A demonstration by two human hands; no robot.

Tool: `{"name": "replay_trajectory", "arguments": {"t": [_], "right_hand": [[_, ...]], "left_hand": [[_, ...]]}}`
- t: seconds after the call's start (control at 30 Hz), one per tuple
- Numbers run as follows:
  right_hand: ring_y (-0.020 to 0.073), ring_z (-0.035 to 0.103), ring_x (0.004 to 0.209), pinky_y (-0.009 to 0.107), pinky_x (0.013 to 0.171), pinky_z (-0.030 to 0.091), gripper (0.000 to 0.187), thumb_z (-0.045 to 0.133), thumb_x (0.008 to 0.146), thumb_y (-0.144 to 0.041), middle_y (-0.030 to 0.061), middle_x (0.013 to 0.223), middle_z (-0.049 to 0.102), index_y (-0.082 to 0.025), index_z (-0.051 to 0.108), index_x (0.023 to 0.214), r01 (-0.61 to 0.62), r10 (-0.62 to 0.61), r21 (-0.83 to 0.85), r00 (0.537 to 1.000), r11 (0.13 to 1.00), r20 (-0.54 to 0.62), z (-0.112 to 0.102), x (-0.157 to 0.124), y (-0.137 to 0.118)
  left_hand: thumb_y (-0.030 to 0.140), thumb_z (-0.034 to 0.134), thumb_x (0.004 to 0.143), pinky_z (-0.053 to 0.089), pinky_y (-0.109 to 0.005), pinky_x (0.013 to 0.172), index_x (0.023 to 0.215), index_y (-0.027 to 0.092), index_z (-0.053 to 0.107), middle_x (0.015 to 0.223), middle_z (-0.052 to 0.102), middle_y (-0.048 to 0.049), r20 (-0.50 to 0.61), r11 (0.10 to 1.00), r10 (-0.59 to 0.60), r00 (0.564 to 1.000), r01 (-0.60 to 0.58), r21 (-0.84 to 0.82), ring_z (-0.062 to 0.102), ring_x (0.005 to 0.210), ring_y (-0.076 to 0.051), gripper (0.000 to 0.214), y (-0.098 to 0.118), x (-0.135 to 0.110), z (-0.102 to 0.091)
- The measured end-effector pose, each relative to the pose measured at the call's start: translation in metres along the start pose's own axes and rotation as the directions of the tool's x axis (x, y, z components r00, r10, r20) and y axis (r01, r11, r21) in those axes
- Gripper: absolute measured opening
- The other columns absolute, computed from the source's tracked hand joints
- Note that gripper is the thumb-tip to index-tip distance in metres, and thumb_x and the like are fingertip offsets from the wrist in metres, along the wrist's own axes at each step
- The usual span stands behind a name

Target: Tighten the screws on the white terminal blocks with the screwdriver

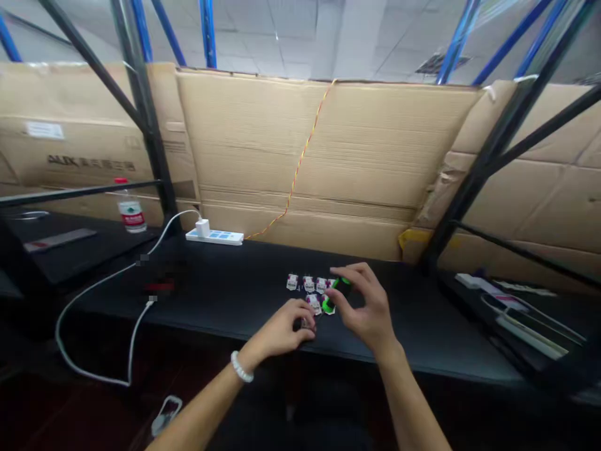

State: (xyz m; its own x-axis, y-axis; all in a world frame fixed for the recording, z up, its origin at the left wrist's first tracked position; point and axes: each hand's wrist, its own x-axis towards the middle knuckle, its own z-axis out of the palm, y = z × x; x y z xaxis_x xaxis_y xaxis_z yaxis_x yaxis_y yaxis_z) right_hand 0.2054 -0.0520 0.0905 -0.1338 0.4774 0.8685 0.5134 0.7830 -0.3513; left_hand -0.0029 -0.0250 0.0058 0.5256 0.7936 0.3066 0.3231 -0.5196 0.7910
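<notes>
My right hand (364,307) pinches a small black and green gadget (337,293) between thumb and fingers, just above the black table (235,285). My left hand (284,329), with a white bead bracelet on the wrist, is curled on the tabletop over a small item I cannot make out. Several small white packets with pink and green print (307,285) lie in a row right behind both hands.
A white power strip (215,236) with a charger and white cable (94,288) sits at the back left. A water bottle (130,210) stands on a side table. Cardboard sheets (328,156) wall the back. Black metal posts (479,169) frame the right, with tools on a right-hand shelf (526,313).
</notes>
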Motion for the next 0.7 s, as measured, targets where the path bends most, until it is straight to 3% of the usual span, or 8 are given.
{"name": "replay_trajectory", "arguments": {"t": [0.1, 0.17, 0.33, 0.4, 0.5, 0.57, 0.7], "right_hand": [[0.0247, 0.073, 0.111, 0.042, 0.095, 0.062, 0.041, 0.051, 0.107, -0.027, 0.0111, 0.128, 0.071, -0.028, 0.063, 0.146, -0.026, 0.018, 0.106, 0.996, 0.994, 0.082, -0.0008, -0.0027, 0.0005], [0.0236, 0.075, 0.113, 0.041, 0.098, 0.062, 0.044, 0.046, 0.109, -0.024, 0.0102, 0.134, 0.072, -0.030, 0.058, 0.151, -0.060, 0.037, 0.183, 0.992, 0.981, 0.124, -0.0005, -0.0040, 0.0016], [0.0190, 0.070, 0.084, 0.031, 0.073, 0.061, 0.024, 0.077, 0.096, -0.032, 0.0051, 0.099, 0.072, -0.028, 0.078, 0.120, -0.005, 0.005, 0.040, 1.000, 0.999, -0.018, 0.0032, -0.0010, 0.0018], [0.0198, 0.070, 0.085, 0.033, 0.074, 0.062, 0.029, 0.076, 0.097, -0.036, 0.0064, 0.102, 0.071, -0.028, 0.078, 0.124, -0.013, 0.014, 0.032, 1.000, 0.999, -0.017, 0.0035, -0.0001, 0.0008], [0.0241, 0.076, 0.106, 0.041, 0.092, 0.064, 0.041, 0.052, 0.109, -0.034, 0.0121, 0.130, 0.072, -0.028, 0.064, 0.147, -0.101, 0.085, 0.169, 0.992, 0.980, 0.098, 0.0019, -0.0019, 0.0003], [0.0251, 0.077, 0.113, 0.045, 0.099, 0.064, 0.044, 0.047, 0.110, -0.030, 0.0128, 0.140, 0.071, -0.028, 0.058, 0.153, -0.161, 0.128, 0.233, 0.980, 0.959, 0.151, 0.0005, -0.0034, 0.0007], [0.0211, 0.074, 0.088, 0.035, 0.080, 0.064, 0.028, 0.074, 0.097, -0.031, 0.0074, 0.108, 0.078, -0.027, 0.077, 0.125, -0.109, 0.104, 0.105, 0.993, 0.989, 0.052, -0.0011, -0.0005, 0.0002]], "left_hand": [[0.011, 0.084, 0.080, 0.047, -0.036, 0.113, 0.081, 0.022, 0.076, 0.120, 0.074, -0.0067, -0.002, 1.000, -0.009, 1.000, 0.009, -0.008, 0.063, 0.124, -0.027, 0.013, -0.0007, 0.0004, 0.0005], [0.012, 0.083, 0.081, 0.047, -0.036, 0.113, 0.081, 0.022, 0.077, 0.119, 0.074, -0.0068, 0.003, 1.000, -0.008, 1.000, 0.008, -0.010, 0.063, 0.123, -0.027, 0.012, -0.0006, 0.0005, 0.0006], [0.014, 0.082, 0.081, 0.046, -0.037, 0.114, 0.082, 0.022, 0.077, 0.122, 0.074, -0.0070, 0.003, 1.000, -0.010, 1.000, 0.010, 0.001, 0.062, 0.125, -0.027, 0.010, 0.0000, -0.0001, 0.0000], [0.014, 0.082, 0.081, 0.047, -0.037, 0.114, 0.082, 0.022, 0.076, 0.123, 0.074, -0.0073, -0.003, 1.000, -0.011, 1.000, 0.011, -0.002, 0.063, 0.125, -0.027, 0.009, -0.0007, -0.0002, 0.0001], [0.014, 0.082, 0.082, 0.048, -0.037, 0.112, 0.082, 0.022, 0.076, 0.121, 0.074, -0.0071, 0.000, 1.000, 0.002, 1.000, -0.002, -0.005, 0.063, 0.124, -0.027, 0.010, -0.0010, -0.0001, 0.0007], [0.014, 0.082, 0.082, 0.048, -0.037, 0.113, 0.081, 0.022, 0.076, 0.119, 0.074, -0.0068, 0.005, 1.000, 0.003, 1.000, -0.003, 0.000, 0.063, 0.123, -0.027, 0.010, 0.0002, -0.0002, 0.0009], [0.011, 0.080, 0.082, 0.047, -0.037, 0.114, 0.081, 0.021, 0.076, 0.120, 0.074, -0.0070, 0.001, 1.000, -0.003, 1.000, 0.003, 0.008, 0.063, 0.124, -0.027, 0.011, 0.0027, -0.0006, 0.0006]]}}
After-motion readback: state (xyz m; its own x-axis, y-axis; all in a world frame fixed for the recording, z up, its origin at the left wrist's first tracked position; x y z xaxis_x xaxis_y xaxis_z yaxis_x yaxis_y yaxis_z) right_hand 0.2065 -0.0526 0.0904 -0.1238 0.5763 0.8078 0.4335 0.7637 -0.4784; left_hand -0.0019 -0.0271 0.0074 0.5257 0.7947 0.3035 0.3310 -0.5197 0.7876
